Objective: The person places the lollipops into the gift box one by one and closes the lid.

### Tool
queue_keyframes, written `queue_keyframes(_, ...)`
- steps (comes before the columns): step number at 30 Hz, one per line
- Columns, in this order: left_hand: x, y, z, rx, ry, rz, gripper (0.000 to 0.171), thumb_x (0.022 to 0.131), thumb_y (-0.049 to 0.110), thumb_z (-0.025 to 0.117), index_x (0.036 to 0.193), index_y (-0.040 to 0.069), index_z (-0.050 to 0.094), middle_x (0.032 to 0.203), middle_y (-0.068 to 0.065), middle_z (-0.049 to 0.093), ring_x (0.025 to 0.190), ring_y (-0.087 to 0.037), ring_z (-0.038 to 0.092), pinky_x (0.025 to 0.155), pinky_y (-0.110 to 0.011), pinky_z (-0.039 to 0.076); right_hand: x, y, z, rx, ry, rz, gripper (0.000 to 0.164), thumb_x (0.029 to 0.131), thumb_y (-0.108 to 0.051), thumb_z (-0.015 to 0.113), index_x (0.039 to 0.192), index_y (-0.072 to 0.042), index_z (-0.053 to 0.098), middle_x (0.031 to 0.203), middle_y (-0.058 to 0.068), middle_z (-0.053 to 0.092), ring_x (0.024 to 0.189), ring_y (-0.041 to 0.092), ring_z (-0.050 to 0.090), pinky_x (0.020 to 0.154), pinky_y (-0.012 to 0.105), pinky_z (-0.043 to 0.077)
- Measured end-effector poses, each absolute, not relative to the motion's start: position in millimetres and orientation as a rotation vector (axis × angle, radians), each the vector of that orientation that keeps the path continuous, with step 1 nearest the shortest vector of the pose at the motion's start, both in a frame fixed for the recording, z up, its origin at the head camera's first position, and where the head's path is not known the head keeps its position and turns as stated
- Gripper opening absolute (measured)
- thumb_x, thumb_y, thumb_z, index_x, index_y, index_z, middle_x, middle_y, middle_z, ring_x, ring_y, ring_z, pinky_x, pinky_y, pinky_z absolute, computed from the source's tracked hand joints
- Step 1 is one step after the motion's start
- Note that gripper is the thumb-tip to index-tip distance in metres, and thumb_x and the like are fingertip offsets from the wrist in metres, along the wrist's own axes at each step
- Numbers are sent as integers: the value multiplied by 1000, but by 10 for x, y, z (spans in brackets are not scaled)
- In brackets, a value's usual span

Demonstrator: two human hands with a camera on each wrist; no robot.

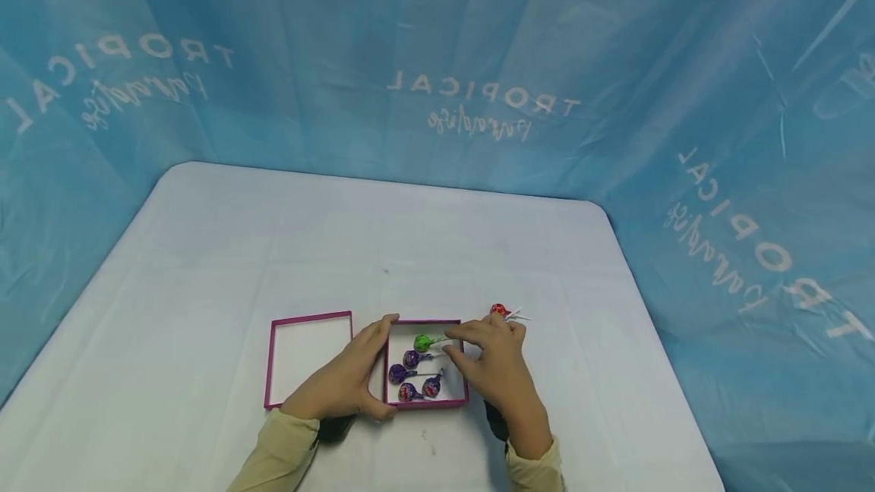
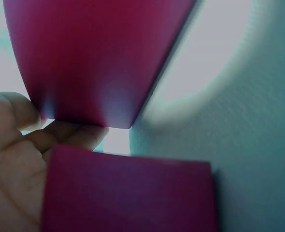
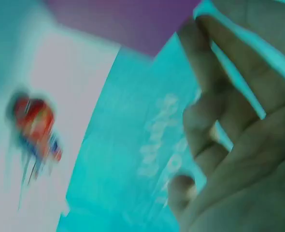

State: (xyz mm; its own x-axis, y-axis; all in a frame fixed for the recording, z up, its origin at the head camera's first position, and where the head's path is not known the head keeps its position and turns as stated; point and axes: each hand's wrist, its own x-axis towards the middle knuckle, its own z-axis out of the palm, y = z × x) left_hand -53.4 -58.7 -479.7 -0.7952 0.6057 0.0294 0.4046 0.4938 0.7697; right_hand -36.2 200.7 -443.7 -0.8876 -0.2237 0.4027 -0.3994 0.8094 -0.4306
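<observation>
In the head view my left hand [image 1: 349,374] grips the left side of a shallow magenta-edged box [image 1: 437,405], its thumb at the near corner and fingers at the far one. The left wrist view shows fingers against the box's magenta wall [image 2: 99,63]. Inside lie a green lollipop [image 1: 421,343] and several purple lollipops [image 1: 398,374]. Over the box's right edge is my right hand [image 1: 495,363], thumb and forefinger parted near the end of the green lollipop's stick. Beyond its knuckles lie red lollipops [image 1: 499,310] with white sticks, blurred in the right wrist view.
The matching magenta-edged lid [image 1: 307,317] lies left of the box with its white inside up, partly behind the left hand. A white cloth [image 1: 383,241] covers the table. Blue printed curtains [image 1: 437,44] hang around its back and sides.
</observation>
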Motion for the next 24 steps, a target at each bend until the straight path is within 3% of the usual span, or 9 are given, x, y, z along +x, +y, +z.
queue_keyframes(8,-550,-583,-4828,865,2476,1204,136,57,36,94,161,4,13,161,-19,27,148,-37,29,117,-56,30,-458,2264,-4485,515,-2612,853,22,79,-11,84,101,-17,82,98,-8,77,82,8,47,79,41,34)
queue_keyframes(14,-551,-586,-4830,844,2469,1195,136,58,37,94,161,4,12,163,-18,23,149,-37,25,118,-56,30,-485,2372,-4541,446,-2701,840,26,83,-1,76,104,-15,81,104,-5,77,85,12,49,77,40,34)
queue_keyframes(24,-544,-594,-4823,861,2487,1179,134,59,39,94,161,6,13,161,-17,26,148,-35,28,117,-56,32,-477,2495,-4588,336,-2837,701,36,75,-5,85,110,-15,80,113,-3,75,97,19,53,79,42,34)
